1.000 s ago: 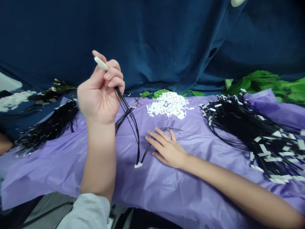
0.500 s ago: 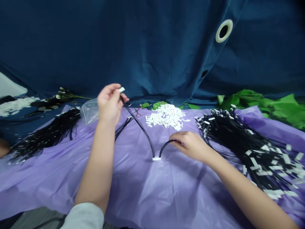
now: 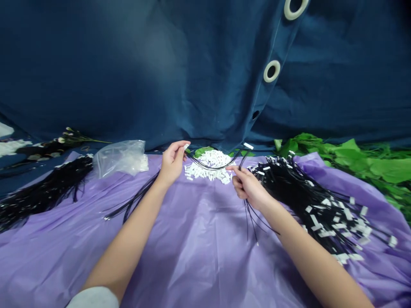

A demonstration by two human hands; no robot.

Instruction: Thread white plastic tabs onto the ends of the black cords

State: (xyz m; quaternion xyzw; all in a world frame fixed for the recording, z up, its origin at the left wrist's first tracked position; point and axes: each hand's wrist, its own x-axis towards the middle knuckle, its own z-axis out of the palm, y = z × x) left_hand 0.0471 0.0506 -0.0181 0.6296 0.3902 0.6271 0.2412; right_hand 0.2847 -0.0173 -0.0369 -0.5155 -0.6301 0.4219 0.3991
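Note:
My left hand (image 3: 171, 161) pinches one white-tipped end of a thin black cord bundle (image 3: 212, 164) just above the purple sheet (image 3: 192, 248). My right hand (image 3: 246, 185) is closed round the same bundle near its other white connector (image 3: 248, 146), with loose cord tails hanging down past the wrist (image 3: 253, 222). The cord sags in a shallow arc between both hands, over a pile of small white connectors (image 3: 210, 164).
A large heap of black cords with white tags (image 3: 308, 196) lies to the right. Another black cord bundle (image 3: 41, 192) lies far left, loose cords (image 3: 135, 201) under my left forearm, a clear plastic bag (image 3: 120, 157) behind. Green leaves (image 3: 353, 158) sit right, blue curtain behind.
My left hand came down from high up to just above the sheet. My right hand left the sheet, closed on the cord bundle and lifted it; the cord now hangs between both hands.

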